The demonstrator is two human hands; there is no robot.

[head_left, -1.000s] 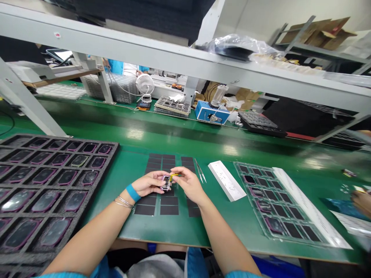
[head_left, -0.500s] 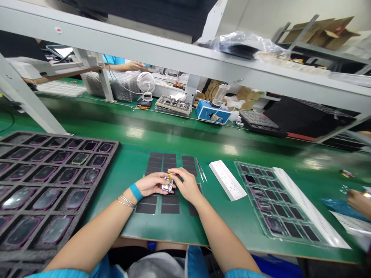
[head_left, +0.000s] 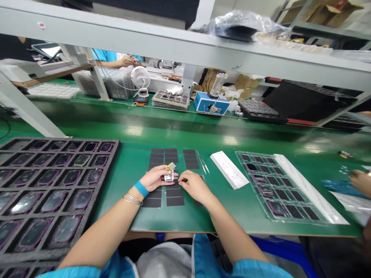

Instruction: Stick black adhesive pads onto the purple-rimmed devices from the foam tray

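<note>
My left hand [head_left: 156,178] grips a small white watch case [head_left: 169,176] between thumb and fingers, its open inside facing up. A silver battery with a yellow edge [head_left: 172,166] stands tilted up at the far side of the case. Just to the right, my right hand [head_left: 193,184] is closed in a pinch low over the black rectangular stickers [head_left: 175,192]; what lies between its fingertips is too small to make out. These stickers lie in columns on the green table, partly hidden under both hands. Metal tweezers [head_left: 203,162] rest to the right of the far stickers.
At left, a black foam tray [head_left: 114,154] holds several watch faces. On the right lie a white box [head_left: 228,170] with small parts and a clear plastic tray [head_left: 262,208]. A co-worker's hand [head_left: 361,181] shows at the right edge. A metal beam [head_left: 174,40] crosses above.
My right hand has left the watch case and moved right and slightly down to the black stickers. The battery, earlier partly covered by fingers, now shows. My left hand keeps its hold.
</note>
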